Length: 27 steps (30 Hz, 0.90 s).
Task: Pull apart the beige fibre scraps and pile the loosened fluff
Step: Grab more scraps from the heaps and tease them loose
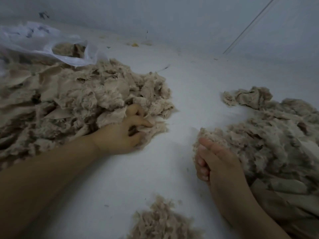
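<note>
Beige fibre scraps (57, 100) form a large heap at left on a white surface (172, 166). The left hand (124, 130), fingers curled, grips scraps at the heap's near edge. The right hand (215, 161) clutches a tuft at the edge of the loosened fluff (269, 135) piled at right. A small fluff clump (162, 219) lies nearest. Behind the heap, a white plastic bag (51, 44) apparently holds more scraps.
</note>
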Available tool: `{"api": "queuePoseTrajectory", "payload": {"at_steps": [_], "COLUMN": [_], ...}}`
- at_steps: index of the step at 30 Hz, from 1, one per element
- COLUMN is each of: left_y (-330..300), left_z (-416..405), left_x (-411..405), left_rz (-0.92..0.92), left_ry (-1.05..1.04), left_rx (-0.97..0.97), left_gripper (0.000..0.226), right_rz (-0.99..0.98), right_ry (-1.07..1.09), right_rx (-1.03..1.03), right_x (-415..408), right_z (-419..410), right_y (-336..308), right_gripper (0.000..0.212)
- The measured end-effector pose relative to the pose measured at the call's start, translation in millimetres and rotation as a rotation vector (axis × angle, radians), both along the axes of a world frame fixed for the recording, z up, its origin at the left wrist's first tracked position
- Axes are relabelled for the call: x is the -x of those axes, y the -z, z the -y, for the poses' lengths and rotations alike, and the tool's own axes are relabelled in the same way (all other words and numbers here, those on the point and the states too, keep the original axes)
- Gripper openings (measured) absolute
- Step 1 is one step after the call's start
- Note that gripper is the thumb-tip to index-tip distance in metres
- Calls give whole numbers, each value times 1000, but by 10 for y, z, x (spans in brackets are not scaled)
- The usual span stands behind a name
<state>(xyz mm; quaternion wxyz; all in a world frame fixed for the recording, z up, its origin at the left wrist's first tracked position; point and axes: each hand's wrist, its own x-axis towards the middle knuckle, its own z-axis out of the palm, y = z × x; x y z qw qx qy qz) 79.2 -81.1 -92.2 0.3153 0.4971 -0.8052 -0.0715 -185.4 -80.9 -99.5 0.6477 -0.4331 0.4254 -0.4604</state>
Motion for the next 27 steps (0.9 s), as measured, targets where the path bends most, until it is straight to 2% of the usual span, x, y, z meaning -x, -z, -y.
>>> {"api": "queuePoseTrajectory", "payload": {"at_steps": [3,4,5,6,7,9,11,13,14,16,18,20,22,24,26,27], "left_y": [-161,-201,-242,-268,-269,-279,-302,-279,-262,-263,-223,-218,-227,-238,-207,-190], "left_z": [-26,-7,13,33,54,47,10,-23,-54,-90,1,152,235,267,283,316], "left_x": [111,123,144,173,203,329,476,619,701,828,831,763,773,925,1114,1191], "left_rz": [-721,-836,-832,-724,-533,-88,254,431,416,212,51,206,386,485,415,336], "left_ry": [-104,-158,-229,-303,-353,-351,-300,-222,-177,-133,-256,-427,-536,-459,-240,-113], "left_rx": [-388,-477,-514,-483,-391,-160,23,147,179,91,-27,-171,-192,-106,22,23], "left_gripper": [7,9,11,12,11,10,8,13,13,3,11,10,12,14,16,29], "right_rz": [-21,-32,-38,-43,-44,-36,-31,-33,-30,-21,-8,2,5,6,2,0], "right_ry": [1,3,6,8,7,4,4,6,7,5,8,16,30,43,41,34], "right_rx": [18,26,33,40,43,43,45,49,50,47,41,38,39,36,44,60], "right_x": [-5,-7,-13,-15,-17,-20,-21,-19,-21,-27,-37,-46,-54,-52,-50,-46], "right_z": [-6,-11,-16,-23,-27,-33,-33,-35,-36,-39,-36,-38,-38,-31,-29,-32], "right_y": [-3,-2,-3,-5,-7,-8,-8,-9,-14,-23,-31,-40,-43,-35,-40,-47], "right_gripper": [45,45,45,45,45,44,43,42,41,36,33,30,31,34,36,35]}}
